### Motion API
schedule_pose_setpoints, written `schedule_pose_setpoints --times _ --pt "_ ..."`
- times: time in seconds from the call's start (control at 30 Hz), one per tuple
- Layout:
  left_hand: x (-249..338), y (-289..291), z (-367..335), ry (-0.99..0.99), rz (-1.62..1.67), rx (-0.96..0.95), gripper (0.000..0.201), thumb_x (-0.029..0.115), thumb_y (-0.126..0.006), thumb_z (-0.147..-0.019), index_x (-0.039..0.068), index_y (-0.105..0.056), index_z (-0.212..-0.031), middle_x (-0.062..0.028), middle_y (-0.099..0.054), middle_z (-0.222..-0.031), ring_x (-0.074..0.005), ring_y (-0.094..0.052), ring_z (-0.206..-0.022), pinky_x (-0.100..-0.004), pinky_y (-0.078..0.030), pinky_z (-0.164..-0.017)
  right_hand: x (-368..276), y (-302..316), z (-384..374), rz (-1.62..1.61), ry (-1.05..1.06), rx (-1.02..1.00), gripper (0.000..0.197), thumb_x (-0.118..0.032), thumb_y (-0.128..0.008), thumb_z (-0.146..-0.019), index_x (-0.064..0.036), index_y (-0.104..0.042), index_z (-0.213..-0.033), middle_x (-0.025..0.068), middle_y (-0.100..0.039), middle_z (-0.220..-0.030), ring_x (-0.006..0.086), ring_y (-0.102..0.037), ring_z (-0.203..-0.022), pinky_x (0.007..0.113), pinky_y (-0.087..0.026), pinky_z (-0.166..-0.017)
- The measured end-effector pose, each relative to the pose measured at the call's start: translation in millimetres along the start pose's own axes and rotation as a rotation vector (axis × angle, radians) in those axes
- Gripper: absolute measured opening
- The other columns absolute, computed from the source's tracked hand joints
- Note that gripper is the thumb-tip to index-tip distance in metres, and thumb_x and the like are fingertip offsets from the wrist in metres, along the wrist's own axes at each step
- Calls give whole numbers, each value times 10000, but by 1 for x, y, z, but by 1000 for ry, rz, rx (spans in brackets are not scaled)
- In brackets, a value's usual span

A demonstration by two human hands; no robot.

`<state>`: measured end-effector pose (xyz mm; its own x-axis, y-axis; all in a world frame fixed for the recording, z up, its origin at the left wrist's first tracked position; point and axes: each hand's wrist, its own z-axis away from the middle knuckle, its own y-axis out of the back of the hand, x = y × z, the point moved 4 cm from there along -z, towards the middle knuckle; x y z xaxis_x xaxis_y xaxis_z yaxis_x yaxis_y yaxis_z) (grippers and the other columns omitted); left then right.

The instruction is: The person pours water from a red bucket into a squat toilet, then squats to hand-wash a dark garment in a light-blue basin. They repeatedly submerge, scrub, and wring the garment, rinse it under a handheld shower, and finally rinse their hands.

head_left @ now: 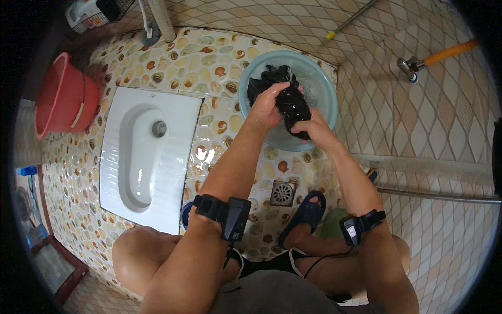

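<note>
A soaked black cloth (293, 104), likely a garment though its kind does not show, is bunched up over a pale blue-green plastic basin (329, 86) with water in it. My left hand (268, 108) grips the cloth on its left side, thumb lying across the top. Lower down on the right, my right hand (316, 128) is closed round the other end, its thumb pressed on the wet fabric. Fingertips show from beneath the cloth; most fingers of both hands are hidden by it. Part of the cloth spreads toward the basin's far left side.
A white squat toilet (112, 152) is set in the pebble-patterned floor to the left. Beyond it stands a red bucket (78, 102). A floor drain (283, 193) lies near my slippered foot (306, 217). On the right tiled wall are a tap (408, 68) and a metal pipe (439, 195).
</note>
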<state>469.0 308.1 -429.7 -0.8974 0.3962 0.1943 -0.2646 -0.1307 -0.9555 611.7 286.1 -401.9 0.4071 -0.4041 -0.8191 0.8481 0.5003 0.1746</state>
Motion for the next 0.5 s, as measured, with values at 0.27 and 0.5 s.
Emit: schedule_pose_setpoints --times 0.27,0.5 --pt "8 -5 -2 -43 -242 220 291 226 -687 -853 -6 -628 -1018 -134 -659 -925 -273 -660 -810 -421 -544 -774 5 -16 -1 -521 -179 -425 512 -197 -665 -735 17 -549 -1185 184 -652 -983 225 -623 -704 306 -466 -459" --pt "31 5 -31 -406 77 764 521 196 -731 -814 -94 -530 -1198 -179 -607 -1125 -260 -613 -912 -429 -506 -790 -53 -34 28 1362 627 480 995 -294 -831 -701 -31 -273 -1481 229 -464 -1398 383 -558 -1176 510 -537 -851"
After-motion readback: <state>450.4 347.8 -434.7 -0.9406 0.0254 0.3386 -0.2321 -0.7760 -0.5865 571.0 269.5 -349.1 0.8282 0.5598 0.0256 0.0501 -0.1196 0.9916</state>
